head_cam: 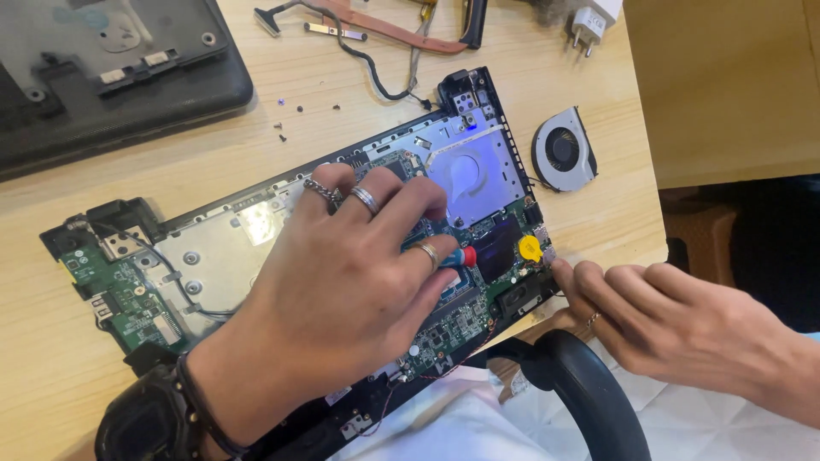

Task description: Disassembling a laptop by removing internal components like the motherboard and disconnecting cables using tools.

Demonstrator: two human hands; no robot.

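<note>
An opened laptop base [213, 248] lies on the wooden table, its green circuit board [128, 312] and metal plates exposed. My left hand [342, 290], wearing several rings and a black wristwatch, rests over the middle of the board and grips a small screwdriver [461, 256] with a red and blue handle, tip hidden under my fingers. My right hand [658, 316] touches the right edge of the base with its fingertips, beside a yellow round part [530, 248]. Nothing is held in it.
A loose cooling fan [564, 150] lies right of the base. A dark laptop cover [111, 77] sits at top left. Small screws [299, 115], cables [376, 51] and a white charger plug [591, 21] lie along the back. A black curved chair arm [589, 384] is near my lap.
</note>
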